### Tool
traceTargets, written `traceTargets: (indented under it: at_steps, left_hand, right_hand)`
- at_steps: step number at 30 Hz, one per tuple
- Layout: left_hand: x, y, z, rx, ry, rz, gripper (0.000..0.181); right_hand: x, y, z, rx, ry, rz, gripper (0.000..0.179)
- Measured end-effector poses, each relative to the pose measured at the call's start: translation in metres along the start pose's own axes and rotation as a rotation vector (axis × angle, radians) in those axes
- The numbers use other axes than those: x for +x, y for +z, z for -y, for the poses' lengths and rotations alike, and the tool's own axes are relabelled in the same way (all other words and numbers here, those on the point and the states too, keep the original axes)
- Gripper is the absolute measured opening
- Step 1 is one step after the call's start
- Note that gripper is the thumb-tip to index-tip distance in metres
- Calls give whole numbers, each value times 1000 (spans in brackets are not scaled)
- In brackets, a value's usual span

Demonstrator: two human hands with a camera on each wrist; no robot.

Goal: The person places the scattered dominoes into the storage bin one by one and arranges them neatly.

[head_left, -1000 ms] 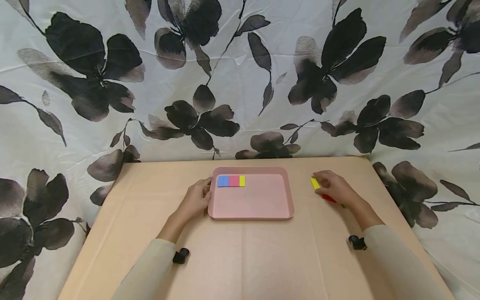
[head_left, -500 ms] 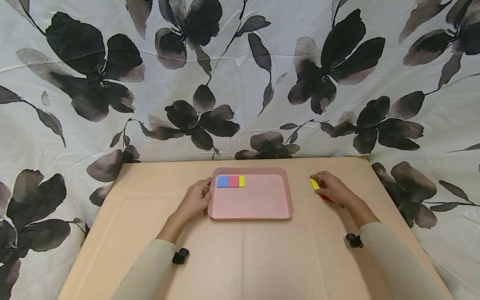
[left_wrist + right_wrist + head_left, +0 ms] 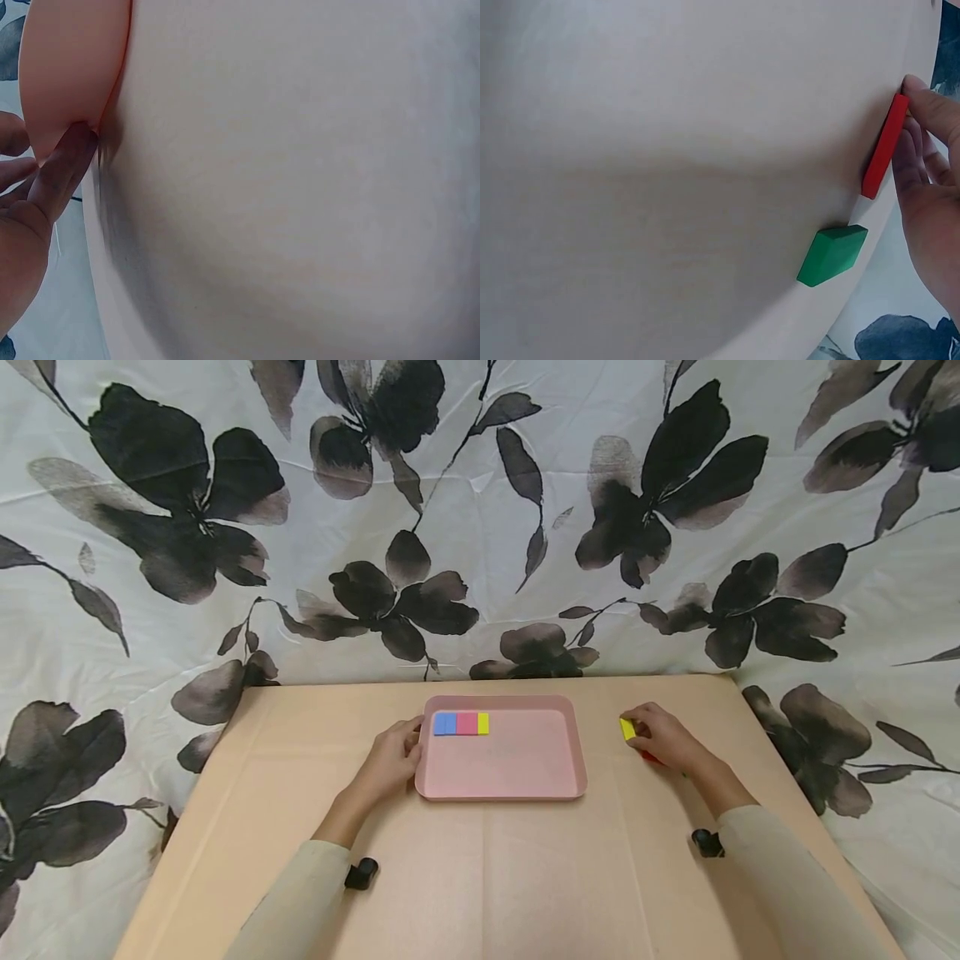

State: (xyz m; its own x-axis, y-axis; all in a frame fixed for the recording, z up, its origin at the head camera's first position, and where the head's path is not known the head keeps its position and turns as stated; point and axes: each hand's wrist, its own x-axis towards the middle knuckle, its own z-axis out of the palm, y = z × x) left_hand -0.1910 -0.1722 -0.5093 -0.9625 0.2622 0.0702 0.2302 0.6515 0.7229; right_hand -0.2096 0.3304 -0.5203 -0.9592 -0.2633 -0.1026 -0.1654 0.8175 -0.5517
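Note:
My left hand (image 3: 393, 752) grips the left edge of a pink tray (image 3: 502, 772); in the left wrist view, the thumb lies against the tray wall (image 3: 75, 67). Along the tray's upper left sit blue pieces (image 3: 446, 724), a pink piece (image 3: 467, 724) and a yellow piece (image 3: 483, 724), side by side. Right of the tray, my right hand (image 3: 663, 735) pinches a yellow block (image 3: 627, 729). Under that hand lies a red block (image 3: 886, 146), partly covered in the head view. The right wrist view shows a green block (image 3: 832, 255) near the red one; the yellow block is hidden there.
A light wooden table (image 3: 555, 877) carries everything. Behind it hangs a white cloth (image 3: 517, 610) with dark flowers, close to the table's back edge. A small black device (image 3: 362, 873) sits at the left wrist, another black device (image 3: 707, 842) at the right.
The right hand and the yellow block have shifted slightly to the left, while the red block shows less beneath the hand. The left hand and tray stay in place.

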Motion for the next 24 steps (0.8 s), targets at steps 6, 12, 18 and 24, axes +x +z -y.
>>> traceTargets:
  at_steps: [6, 12, 18, 24]
  left_hand:
    - [0, 0, 0, 2, 4, -5, 53]
    - [0, 1, 0, -4, -3, -2, 53]
    - [1, 0, 1, 9, 6, -6, 52]
    - [1, 0, 1, 18, 3, -7, 52]
  right_hand:
    - [-1, 0, 3, 1, 16, -7, 46]
    - [-3, 0, 11, 41, 55, -37, 50]
    - [-1, -1, 24, 32, -18, -112, 51]
    - [3, -1, 43, 28, -80, -162, 49]
